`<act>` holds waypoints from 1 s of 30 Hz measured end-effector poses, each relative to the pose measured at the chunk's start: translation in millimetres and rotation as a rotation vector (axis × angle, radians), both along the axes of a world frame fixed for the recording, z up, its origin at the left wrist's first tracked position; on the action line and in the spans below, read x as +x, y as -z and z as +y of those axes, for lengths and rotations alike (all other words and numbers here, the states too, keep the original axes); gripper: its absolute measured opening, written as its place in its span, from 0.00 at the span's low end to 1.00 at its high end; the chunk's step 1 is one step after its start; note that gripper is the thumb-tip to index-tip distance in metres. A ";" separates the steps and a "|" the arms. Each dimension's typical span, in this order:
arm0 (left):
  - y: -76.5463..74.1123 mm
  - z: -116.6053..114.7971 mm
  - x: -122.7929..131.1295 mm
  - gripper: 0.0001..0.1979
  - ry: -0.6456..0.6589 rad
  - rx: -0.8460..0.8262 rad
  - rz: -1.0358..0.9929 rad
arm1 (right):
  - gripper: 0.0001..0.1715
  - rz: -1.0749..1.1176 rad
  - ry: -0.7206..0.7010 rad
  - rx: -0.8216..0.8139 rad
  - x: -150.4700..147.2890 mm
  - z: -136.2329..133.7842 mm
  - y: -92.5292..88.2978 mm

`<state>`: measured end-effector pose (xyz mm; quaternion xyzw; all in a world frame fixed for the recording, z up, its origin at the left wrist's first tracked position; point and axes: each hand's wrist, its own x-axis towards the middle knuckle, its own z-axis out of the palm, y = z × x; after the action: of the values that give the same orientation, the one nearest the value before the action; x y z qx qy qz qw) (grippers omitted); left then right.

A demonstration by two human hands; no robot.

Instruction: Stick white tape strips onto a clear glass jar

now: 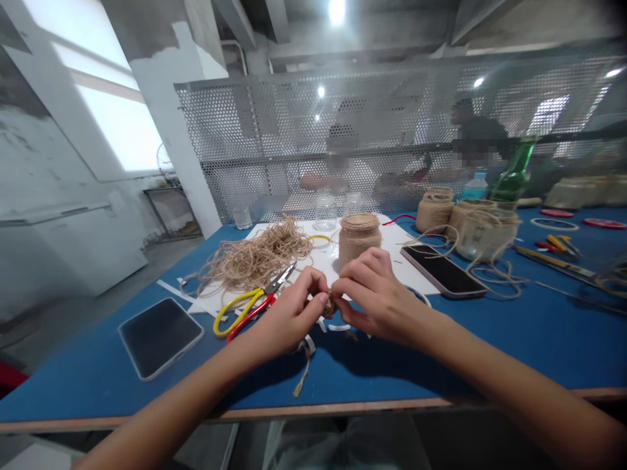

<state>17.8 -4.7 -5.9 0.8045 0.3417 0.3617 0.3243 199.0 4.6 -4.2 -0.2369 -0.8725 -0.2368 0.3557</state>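
My left hand (302, 305) and my right hand (375, 294) meet over the near middle of the table. Between their pinched fingertips is a small bundle of brown twine (330, 305), mostly covered by the fingers. Just behind my right hand stands a twine-wrapped jar (359, 236). Scissors (252, 305) with yellow and red handles lie left of my left hand, blades slightly apart. Beyond them spreads a tangled heap of twine (264, 251). Under my hands are white scraps (339, 328) and a short frayed twine end (301, 380).
Flat on the blue table (235, 395) are a dark-screened tablet (161, 337) at left and a phone (443, 271) at right. Glass jars (325, 210), more wrapped jars (434, 209) and a green bottle (514, 171) stand farther back. A perforated metal screen (274, 156) rises behind, people beyond it.
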 end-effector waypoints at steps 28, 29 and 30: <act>3.8 2.0 -6.3 0.11 -0.115 0.132 -0.054 | 0.07 0.125 -0.084 0.114 11.2 3.2 9.7; 3.7 2.3 -6.8 0.12 -0.134 0.186 -0.005 | 0.09 0.144 -0.084 0.070 11.1 3.1 9.1; 3.5 2.5 -7.3 0.13 -0.141 0.230 0.031 | 0.10 0.159 -0.083 0.020 10.7 2.9 8.2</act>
<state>10.5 -2.2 -9.4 0.8160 0.3586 0.4078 0.1981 209.7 7.5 -12.4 -0.2149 -0.8483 -0.2109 0.4356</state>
